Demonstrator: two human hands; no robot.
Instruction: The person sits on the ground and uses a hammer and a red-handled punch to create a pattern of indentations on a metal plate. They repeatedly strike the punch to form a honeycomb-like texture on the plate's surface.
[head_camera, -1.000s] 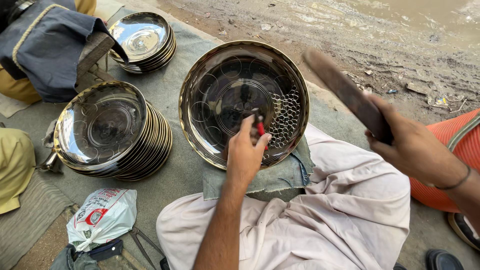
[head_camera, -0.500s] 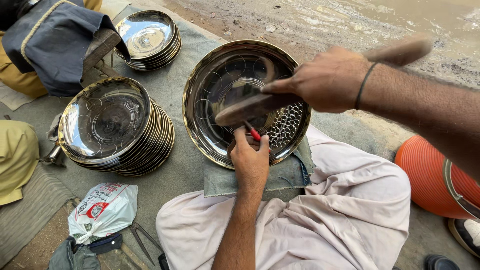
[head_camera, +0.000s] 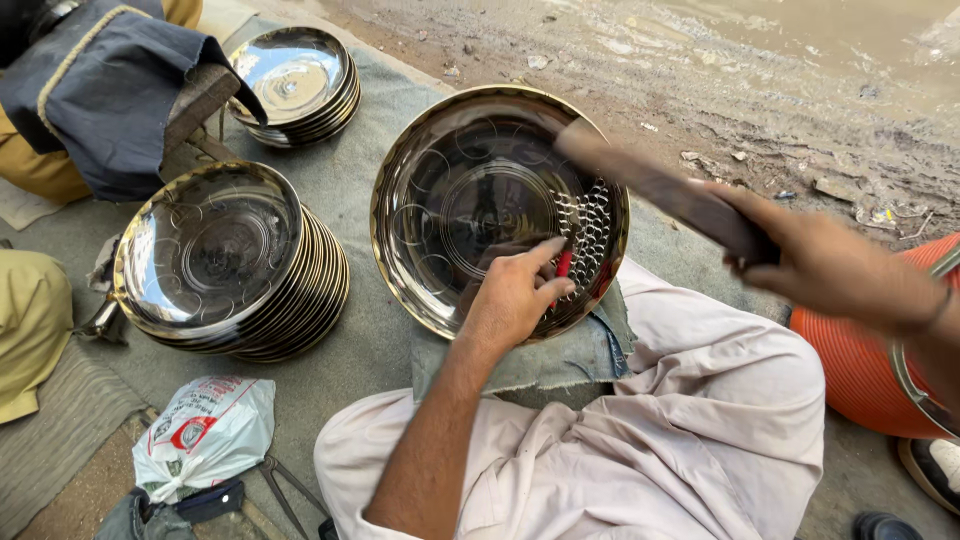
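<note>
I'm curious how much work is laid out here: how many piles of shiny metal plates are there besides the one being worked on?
2. A tall stack of plates sits left of the worked plate; a smaller stack lies farther back, top left. Others may be hidden outside the view.

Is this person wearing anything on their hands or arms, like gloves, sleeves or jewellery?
No gloves: both the left hand and right hand are bare, as are both forearms, with no sleeves in view. The only thing worn is a thin dark band around the right wrist.
</note>
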